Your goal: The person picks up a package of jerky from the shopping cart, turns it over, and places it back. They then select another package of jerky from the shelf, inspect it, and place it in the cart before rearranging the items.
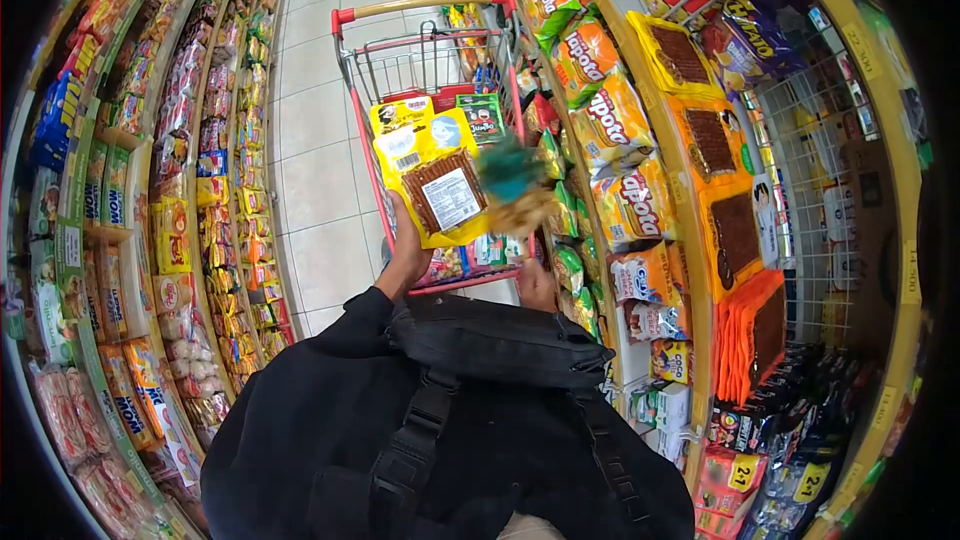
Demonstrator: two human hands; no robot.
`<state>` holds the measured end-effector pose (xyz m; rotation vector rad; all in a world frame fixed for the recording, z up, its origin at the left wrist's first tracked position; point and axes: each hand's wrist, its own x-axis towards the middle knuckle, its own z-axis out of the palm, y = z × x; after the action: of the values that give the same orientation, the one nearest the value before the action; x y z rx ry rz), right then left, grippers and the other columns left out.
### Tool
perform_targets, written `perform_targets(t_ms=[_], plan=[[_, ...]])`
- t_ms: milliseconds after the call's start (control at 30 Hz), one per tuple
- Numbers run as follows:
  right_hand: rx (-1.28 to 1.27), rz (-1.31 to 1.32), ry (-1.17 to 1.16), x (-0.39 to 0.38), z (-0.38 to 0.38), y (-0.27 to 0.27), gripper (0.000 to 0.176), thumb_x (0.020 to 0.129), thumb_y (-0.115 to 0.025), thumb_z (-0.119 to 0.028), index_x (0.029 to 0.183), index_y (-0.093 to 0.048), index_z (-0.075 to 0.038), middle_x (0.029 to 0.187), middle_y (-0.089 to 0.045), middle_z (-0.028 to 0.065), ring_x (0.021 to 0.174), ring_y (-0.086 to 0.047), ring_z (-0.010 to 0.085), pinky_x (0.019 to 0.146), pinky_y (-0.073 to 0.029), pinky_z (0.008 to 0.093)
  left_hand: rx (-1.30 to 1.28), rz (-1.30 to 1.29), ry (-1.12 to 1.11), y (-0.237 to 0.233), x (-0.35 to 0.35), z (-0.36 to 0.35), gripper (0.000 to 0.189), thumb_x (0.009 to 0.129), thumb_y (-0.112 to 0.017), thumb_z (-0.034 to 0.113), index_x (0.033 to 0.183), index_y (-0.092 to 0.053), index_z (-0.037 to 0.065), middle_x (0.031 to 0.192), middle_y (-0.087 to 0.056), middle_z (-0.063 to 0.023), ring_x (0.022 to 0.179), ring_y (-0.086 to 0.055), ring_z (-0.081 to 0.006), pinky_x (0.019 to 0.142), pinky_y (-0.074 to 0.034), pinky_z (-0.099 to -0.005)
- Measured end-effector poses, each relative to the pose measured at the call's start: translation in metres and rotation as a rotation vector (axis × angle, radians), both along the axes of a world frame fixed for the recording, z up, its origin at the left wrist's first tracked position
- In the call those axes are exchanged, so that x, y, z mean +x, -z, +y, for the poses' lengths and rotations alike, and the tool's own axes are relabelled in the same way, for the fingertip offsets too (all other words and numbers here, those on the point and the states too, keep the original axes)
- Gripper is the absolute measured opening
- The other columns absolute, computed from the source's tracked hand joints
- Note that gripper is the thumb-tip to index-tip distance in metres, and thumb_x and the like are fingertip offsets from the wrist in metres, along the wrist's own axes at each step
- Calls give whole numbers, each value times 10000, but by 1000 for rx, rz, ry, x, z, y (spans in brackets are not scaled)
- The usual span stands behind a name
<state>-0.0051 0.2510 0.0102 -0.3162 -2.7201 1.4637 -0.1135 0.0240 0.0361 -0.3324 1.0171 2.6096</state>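
My left hand [408, 248] grips the lower left edge of a yellow snack packet [440, 180]. Brown sticks show through its window, behind a white printed label. My right hand [537, 285] is closed, just below a teal and tan item [515, 185] that motion has smeared; it seems to hold this item from below, and its kind cannot be made out. Both hands are over the near end of a red-framed shopping cart [362, 130]. Inside the cart, a green packet [480, 118] and another yellow packet [400, 113] lie beyond the held one.
Shelves of packaged snacks [175, 240] line the left side. On the right shelf stand orange chip bags [635, 200] and flat packets of brown sticks [733, 230]. A tiled floor [310, 140] runs ahead. A black bag [500, 340] hangs across my front.
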Motion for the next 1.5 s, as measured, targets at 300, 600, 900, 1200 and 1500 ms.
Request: perform_targets(t_ms=[300, 600, 900, 1200, 1500], plan=[[-108, 55, 242, -16, 28, 35, 260, 1005, -505, -234, 1005, -649, -18, 707, -574, 73, 684, -560, 114, 619, -439, 296, -35, -22, 25, 13, 2, 4, 802, 919, -217, 725, 1478, -285, 153, 1449, -436, -51, 1315, -452, -237, 1074, -375, -413], [31, 113, 170, -34, 6, 16, 170, 902, -646, -206, 941, -667, -42, 724, -654, 149, 609, -635, 226, 569, -464, 345, -234, -82, 220, 51, 11, 31, 786, 961, -217, 672, 1425, -399, 65, 1322, -550, -100, 1201, -542, -217, 1031, -415, -356], [150, 94, 9, 7, 7, 34, 234, 962, -564, -261, 941, -620, -35, 655, -595, 137, 568, -568, 229, 550, -440, 360, -514, 19, 333, 50, 20, 26, 766, 972, -216, 654, 1417, -411, 63, 1320, -549, -103, 1161, -571, -206, 989, -448, -342], [-641, -46, 337, -13, 2, 4, 277, 1011, -504, -306, 815, -482, -111, 694, -440, -42, 605, -407, 50, 532, -341, 230, -202, -175, 285, 23, 29, 38, 835, 932, -235, 710, 1406, -418, 46, 1311, -570, -120, 1174, -582, -221, 977, -474, -362], [-233, 81, 147, -34, 2, 32, 325, 864, -694, -49, 819, -380, -119, 756, -483, -15, 644, -502, 61, 550, -420, 233, -751, -5, 266, 83, 30, 24, 627, 988, -463, 437, 1453, -352, 32, 1438, -432, -144, 1315, -415, -248, 1013, -371, -351]])
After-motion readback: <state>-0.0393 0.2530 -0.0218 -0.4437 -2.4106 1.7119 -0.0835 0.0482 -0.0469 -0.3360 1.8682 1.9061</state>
